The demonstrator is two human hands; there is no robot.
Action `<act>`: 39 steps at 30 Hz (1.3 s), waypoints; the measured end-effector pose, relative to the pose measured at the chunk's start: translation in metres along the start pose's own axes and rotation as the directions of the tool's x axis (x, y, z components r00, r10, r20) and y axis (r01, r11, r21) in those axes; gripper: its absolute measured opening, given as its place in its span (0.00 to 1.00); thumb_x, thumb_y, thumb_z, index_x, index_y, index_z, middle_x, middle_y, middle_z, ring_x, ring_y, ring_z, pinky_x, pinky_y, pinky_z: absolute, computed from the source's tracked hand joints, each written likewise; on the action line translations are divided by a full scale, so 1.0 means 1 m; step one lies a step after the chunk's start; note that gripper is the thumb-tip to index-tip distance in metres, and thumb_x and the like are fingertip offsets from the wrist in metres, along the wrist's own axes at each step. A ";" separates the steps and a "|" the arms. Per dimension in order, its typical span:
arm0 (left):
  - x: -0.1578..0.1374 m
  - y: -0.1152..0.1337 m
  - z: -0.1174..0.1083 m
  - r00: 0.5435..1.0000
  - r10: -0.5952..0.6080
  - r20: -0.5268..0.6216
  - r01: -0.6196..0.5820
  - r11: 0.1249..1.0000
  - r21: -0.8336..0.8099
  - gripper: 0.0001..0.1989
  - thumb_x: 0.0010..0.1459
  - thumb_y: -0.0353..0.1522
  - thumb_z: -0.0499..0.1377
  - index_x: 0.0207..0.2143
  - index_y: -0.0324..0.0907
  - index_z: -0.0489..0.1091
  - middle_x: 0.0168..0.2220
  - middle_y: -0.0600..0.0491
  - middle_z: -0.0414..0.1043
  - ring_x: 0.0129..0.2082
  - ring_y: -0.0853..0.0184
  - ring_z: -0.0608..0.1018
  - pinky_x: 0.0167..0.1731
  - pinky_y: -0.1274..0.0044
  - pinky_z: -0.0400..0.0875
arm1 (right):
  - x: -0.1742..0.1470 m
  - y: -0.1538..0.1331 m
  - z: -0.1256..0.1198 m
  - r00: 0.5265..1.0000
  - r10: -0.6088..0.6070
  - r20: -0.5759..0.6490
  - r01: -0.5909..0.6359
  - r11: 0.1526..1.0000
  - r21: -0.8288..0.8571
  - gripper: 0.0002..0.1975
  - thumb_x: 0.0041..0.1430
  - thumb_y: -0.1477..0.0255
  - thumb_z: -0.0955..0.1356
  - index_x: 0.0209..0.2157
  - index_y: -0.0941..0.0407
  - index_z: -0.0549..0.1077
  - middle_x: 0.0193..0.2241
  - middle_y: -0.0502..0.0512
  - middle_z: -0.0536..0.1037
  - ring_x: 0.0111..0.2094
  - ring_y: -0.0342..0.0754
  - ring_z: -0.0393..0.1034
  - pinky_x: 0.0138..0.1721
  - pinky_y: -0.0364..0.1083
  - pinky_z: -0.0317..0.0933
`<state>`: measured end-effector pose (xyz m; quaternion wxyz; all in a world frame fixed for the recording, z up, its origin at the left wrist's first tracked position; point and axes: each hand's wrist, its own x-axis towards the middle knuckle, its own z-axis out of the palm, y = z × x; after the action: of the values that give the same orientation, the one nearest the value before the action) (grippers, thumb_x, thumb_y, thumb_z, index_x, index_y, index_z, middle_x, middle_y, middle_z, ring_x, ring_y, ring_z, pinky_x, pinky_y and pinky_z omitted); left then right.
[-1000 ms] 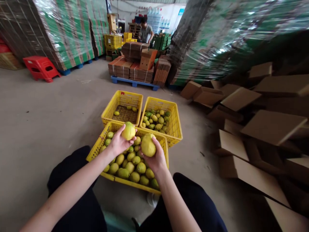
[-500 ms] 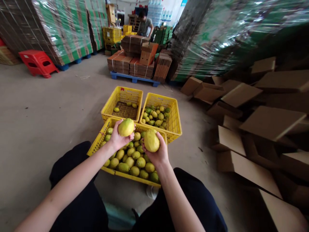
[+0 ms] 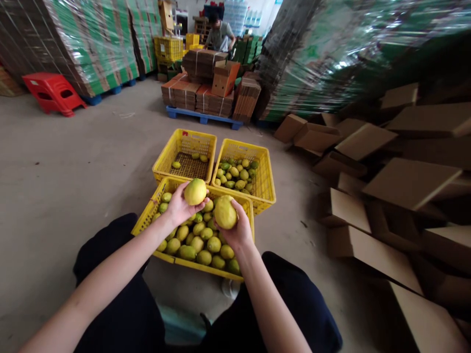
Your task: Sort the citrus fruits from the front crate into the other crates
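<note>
My left hand [image 3: 184,206] is closed round a yellow-green lemon [image 3: 195,191], held above the near yellow crate [image 3: 150,215]. In my right hand [image 3: 238,229] sits a second lemon [image 3: 225,212], pale yellow and bumpy, a little lower and to the right. Beneath both hands the near crate is full of lemons [image 3: 197,243], yellow to green, some of them hidden by my hands. Behind it stand two more yellow crates. The far left crate [image 3: 162,166] has a few lemons on its bottom; the far right crate [image 3: 270,184] holds several more.
Flattened cartons [image 3: 184,93] are stacked on a blue pallet [image 3: 202,117] ahead. Loose cardboard boxes [image 3: 412,181] lie piled on the right. A red stool [image 3: 55,93] stands at the left by wrapped stacks [image 3: 99,44]. A person [image 3: 220,37] works at the back.
The two hands have come slightly closer together, each still with its lemon. The left lemon has turned a little in the fingers. The view has shifted slightly.
</note>
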<state>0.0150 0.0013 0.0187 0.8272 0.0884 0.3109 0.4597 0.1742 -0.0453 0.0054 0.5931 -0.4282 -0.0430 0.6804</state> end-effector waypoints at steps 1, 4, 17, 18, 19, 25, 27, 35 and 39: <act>0.000 0.000 0.000 1.000 -0.006 -0.009 0.006 1.000 -0.003 0.16 0.64 0.36 0.51 0.45 0.35 0.71 0.33 0.43 0.78 0.29 0.62 0.81 0.25 0.76 0.77 | 0.000 -0.001 0.000 1.000 0.004 0.005 -0.004 1.000 -0.010 0.10 0.50 0.65 0.72 0.33 0.54 0.74 0.24 0.49 0.78 0.23 0.45 0.70 0.19 0.42 0.65; 0.000 -0.001 -0.001 0.999 -0.016 -0.027 0.016 1.000 -0.010 0.16 0.62 0.34 0.52 0.49 0.36 0.70 0.37 0.42 0.79 0.37 0.58 0.83 0.30 0.73 0.80 | 0.002 -0.002 -0.004 0.999 0.038 0.031 -0.036 0.998 -0.060 0.12 0.51 0.62 0.71 0.33 0.56 0.75 0.24 0.53 0.78 0.23 0.48 0.72 0.21 0.45 0.67; 0.002 0.001 -0.005 1.000 -0.005 -0.019 0.005 1.000 -0.013 0.19 0.62 0.37 0.52 0.46 0.32 0.73 0.28 0.45 0.76 0.28 0.64 0.80 0.27 0.76 0.78 | 0.010 0.000 -0.012 0.998 0.059 0.035 -0.057 0.996 -0.073 0.12 0.55 0.64 0.67 0.34 0.58 0.76 0.26 0.56 0.81 0.25 0.52 0.76 0.28 0.50 0.72; 0.002 0.001 -0.007 1.000 -0.014 0.012 0.015 1.000 -0.017 0.19 0.61 0.37 0.52 0.47 0.32 0.72 0.28 0.45 0.76 0.27 0.64 0.80 0.26 0.76 0.78 | 0.011 0.000 -0.013 0.995 0.082 0.048 -0.078 0.994 -0.074 0.13 0.55 0.64 0.66 0.34 0.58 0.76 0.26 0.57 0.81 0.25 0.52 0.76 0.27 0.50 0.72; 0.003 0.000 -0.009 0.999 -0.023 0.035 0.024 1.000 -0.016 0.19 0.61 0.36 0.52 0.48 0.33 0.72 0.28 0.45 0.76 0.26 0.64 0.79 0.25 0.77 0.77 | 0.011 0.000 -0.014 0.993 0.101 0.055 -0.097 0.993 -0.071 0.13 0.55 0.64 0.66 0.35 0.58 0.77 0.26 0.58 0.81 0.25 0.53 0.76 0.27 0.50 0.72; 0.008 0.001 -0.013 0.999 -0.036 0.020 0.036 0.999 -0.025 0.19 0.62 0.34 0.50 0.53 0.40 0.70 0.35 0.47 0.79 0.27 0.63 0.81 0.21 0.76 0.76 | 0.009 -0.003 -0.014 0.990 0.129 0.057 -0.126 0.991 -0.041 0.16 0.56 0.60 0.65 0.36 0.57 0.76 0.28 0.59 0.82 0.27 0.53 0.77 0.24 0.47 0.70; 0.014 0.002 -0.015 0.999 -0.029 0.016 0.029 0.999 -0.022 0.19 0.63 0.38 0.51 0.52 0.39 0.70 0.35 0.46 0.79 0.29 0.61 0.82 0.23 0.76 0.78 | 0.008 -0.006 -0.014 0.991 0.124 0.052 -0.124 0.992 -0.020 0.17 0.55 0.58 0.67 0.37 0.57 0.76 0.29 0.59 0.82 0.28 0.53 0.77 0.23 0.46 0.69; 0.024 -0.060 -0.100 0.950 -0.312 -0.007 0.294 0.886 0.359 0.08 0.59 0.34 0.61 0.27 0.43 0.69 0.18 0.52 0.72 0.13 0.64 0.76 0.09 0.81 0.66 | 0.002 -0.028 -0.026 0.994 0.107 0.014 -0.107 0.994 0.004 0.14 0.53 0.59 0.68 0.32 0.56 0.75 0.25 0.55 0.81 0.24 0.48 0.76 0.22 0.43 0.68; 0.032 -0.071 -0.125 0.954 -0.290 -0.074 0.284 0.801 0.528 0.11 0.56 0.33 0.62 0.23 0.45 0.67 0.13 0.56 0.65 0.10 0.61 0.73 0.06 0.77 0.62 | 0.001 -0.035 -0.042 0.994 0.100 -0.032 -0.098 0.993 0.061 0.13 0.56 0.61 0.67 0.33 0.56 0.76 0.25 0.57 0.81 0.25 0.48 0.76 0.23 0.43 0.69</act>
<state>0.0032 -0.0299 -0.1254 0.8313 0.2687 0.4316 0.2245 0.2278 -0.0526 -0.0013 0.5718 -0.4239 0.0089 0.7024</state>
